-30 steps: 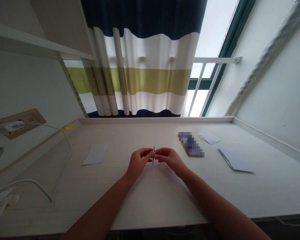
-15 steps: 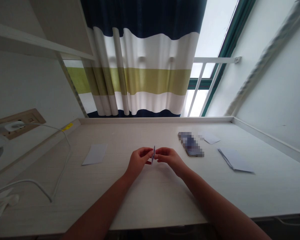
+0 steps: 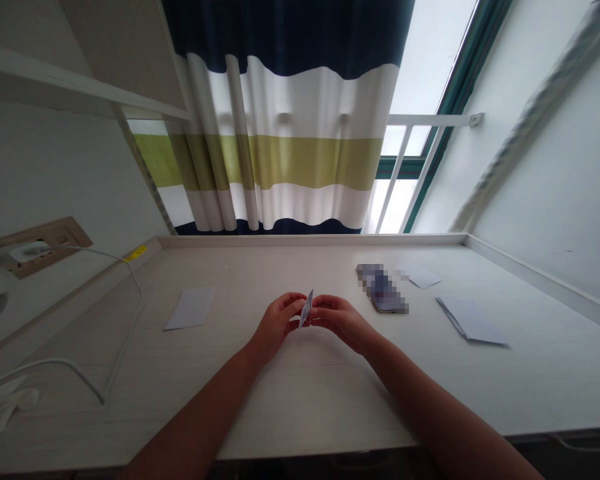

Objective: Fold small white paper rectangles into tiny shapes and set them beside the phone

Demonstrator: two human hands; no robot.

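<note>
Though hanging well beyond the desk, a wide curtain [image 3: 280, 133] in navy, white and olive bands, filling the top of the view, with a green-framed window [image 3: 460, 87] and a white railing [image 3: 430, 120] to its right and a pale wooden shelf [image 3: 120, 53] to its left; below it, a long pale desk [image 3: 300, 400] spanning the view, and at far left a beige socket panel [image 3: 35, 247], from which a white cable [image 3: 125, 353] loops down across the desktop, a yellow tag [image 3: 136, 253] lying along its path; on the desk, a loose white sheet [image 3: 190, 309] left of the hands, a smartphone [image 3: 383, 290] (mostly pixelated, only its lower end plain) beyond the right side, a small paper slip [image 3: 423, 277] just beside that phone, and a folded white sheet [image 3: 470, 321] farther right; both forearms reaching in from the bottom edge, the left hand [image 3: 277, 327] and right hand [image 3: 343, 323] curled toward each other above the middle of the desk, neither released, both firmly pinching between their fingertips a small folded paper [image 3: 306, 309], bluish along one face, tilted nearly upright in the narrow gap between the hands, its point angled up and to the right
</note>
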